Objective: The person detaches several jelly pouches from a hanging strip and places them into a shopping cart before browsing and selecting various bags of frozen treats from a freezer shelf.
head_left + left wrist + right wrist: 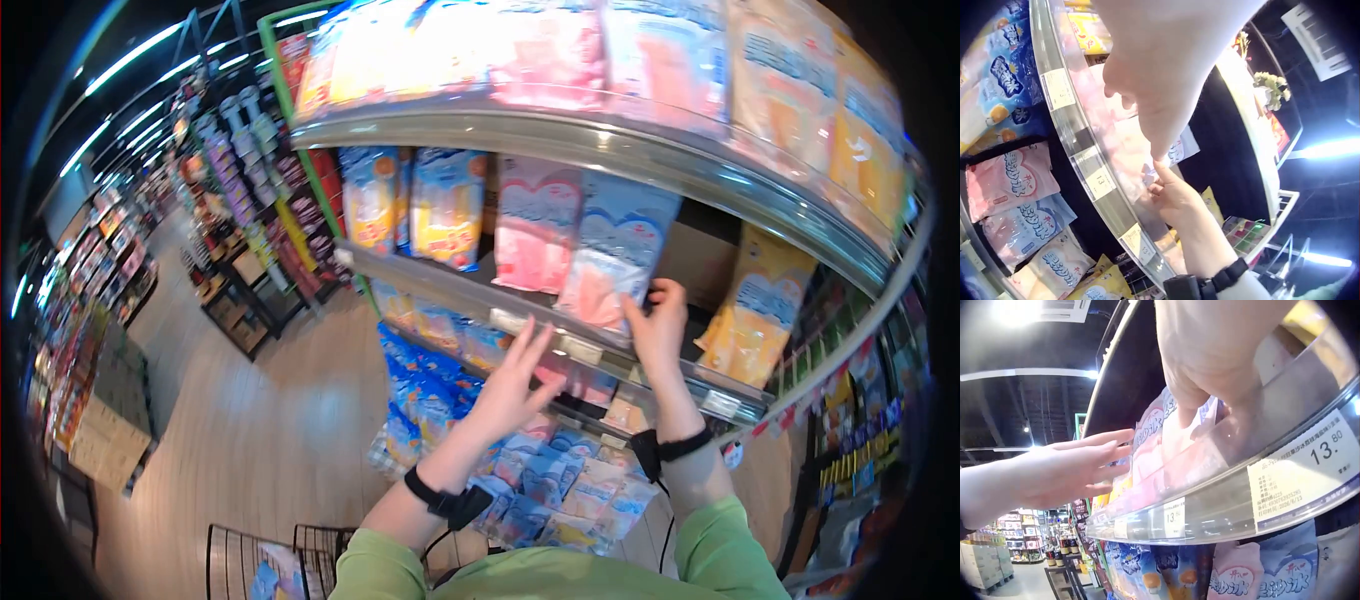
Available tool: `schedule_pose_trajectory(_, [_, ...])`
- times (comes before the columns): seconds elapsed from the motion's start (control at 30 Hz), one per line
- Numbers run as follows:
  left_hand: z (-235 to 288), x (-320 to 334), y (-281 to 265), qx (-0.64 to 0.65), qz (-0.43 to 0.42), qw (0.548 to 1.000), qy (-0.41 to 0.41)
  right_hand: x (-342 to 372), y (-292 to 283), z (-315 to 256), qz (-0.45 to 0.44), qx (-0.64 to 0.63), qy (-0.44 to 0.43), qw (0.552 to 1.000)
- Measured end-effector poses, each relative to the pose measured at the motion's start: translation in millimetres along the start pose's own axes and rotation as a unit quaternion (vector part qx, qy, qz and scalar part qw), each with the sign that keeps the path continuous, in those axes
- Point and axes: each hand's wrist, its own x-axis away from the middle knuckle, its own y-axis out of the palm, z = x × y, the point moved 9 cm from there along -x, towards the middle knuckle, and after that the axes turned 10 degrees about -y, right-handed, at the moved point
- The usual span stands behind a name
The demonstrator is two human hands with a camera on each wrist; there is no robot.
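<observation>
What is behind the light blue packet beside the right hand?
Directly behind the light blue packet, nothing can be made out; the packet covers that space. To its side, towards the yellow packets, a brown surface shows farther back.

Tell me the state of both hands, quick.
Left hand: open, fingers extended, holding nothing.
Right hand: fingers bent at the light-blue packet; whether it grips cannot be told.

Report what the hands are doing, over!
Right hand at the blue packet, grip unclear. Left hand open, empty, near the shelf lip. Possible snag: that raised lip. Over.
</observation>
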Motion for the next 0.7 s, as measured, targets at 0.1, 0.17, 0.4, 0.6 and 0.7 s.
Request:
schedule_pose_trajectory(0.1, [-32.6,75.1,-23.9,-0.020,-0.043,0.998,-0.049,26.9,-3.1,-72.8,0.033,-0.105,-0.064,0.992])
schedule_pose_trajectory(0.17, [-60.7,137.7,-40.4,-0.045,-0.037,0.993,-0.101,61.4,26.7,-124.2,-0.061,-0.188,-0.126,0.972])
schedule_pose_trajectory(0.4, [-143.1,395.3,-122.4,-0.182,0.060,0.904,-0.382,309.9,165.0,-284.2,-0.522,-0.324,-0.337,0.714])
schedule_pose_trajectory(0.6, [-127.0,579.4,-160.5,-0.108,0.247,0.803,-0.532,454.9,168.3,-413.7,-0.659,-0.384,-0.388,0.517])
schedule_pose_trajectory(0.7, [-115.4,641.9,-174.9,-0.080,0.379,0.728,-0.565,500.2,152.6,-480.4,-0.678,-0.430,-0.392,0.449])
